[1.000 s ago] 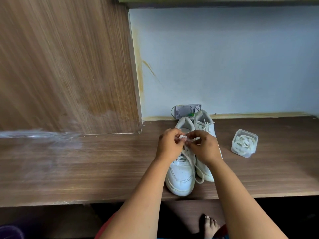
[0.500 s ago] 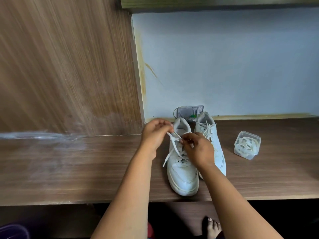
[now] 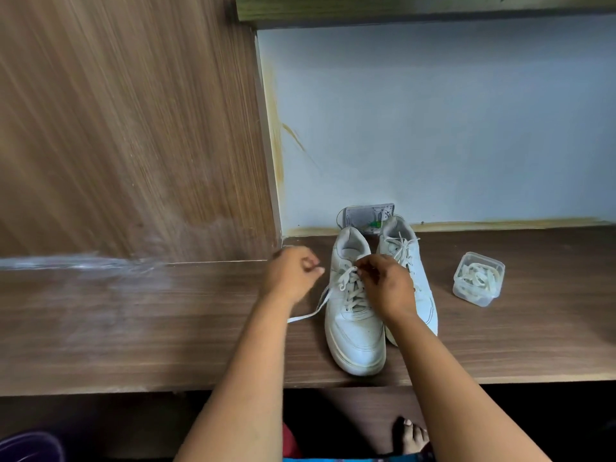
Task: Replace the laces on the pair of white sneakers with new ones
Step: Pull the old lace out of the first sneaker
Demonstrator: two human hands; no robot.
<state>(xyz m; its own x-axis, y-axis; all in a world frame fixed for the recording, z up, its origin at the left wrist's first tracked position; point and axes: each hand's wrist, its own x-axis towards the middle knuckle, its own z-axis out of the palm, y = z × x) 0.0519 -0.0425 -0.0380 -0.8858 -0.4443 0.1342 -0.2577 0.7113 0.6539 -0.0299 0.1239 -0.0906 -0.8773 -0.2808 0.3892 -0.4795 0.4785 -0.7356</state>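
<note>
Two sneakers stand side by side on the shelf, a tub to their right, a socket behind.

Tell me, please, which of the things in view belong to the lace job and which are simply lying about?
Belonging to the job:
left sneaker
right sneaker
lace
tub of laces
left hand
right hand

Lying about:
wall socket
purple object
</note>
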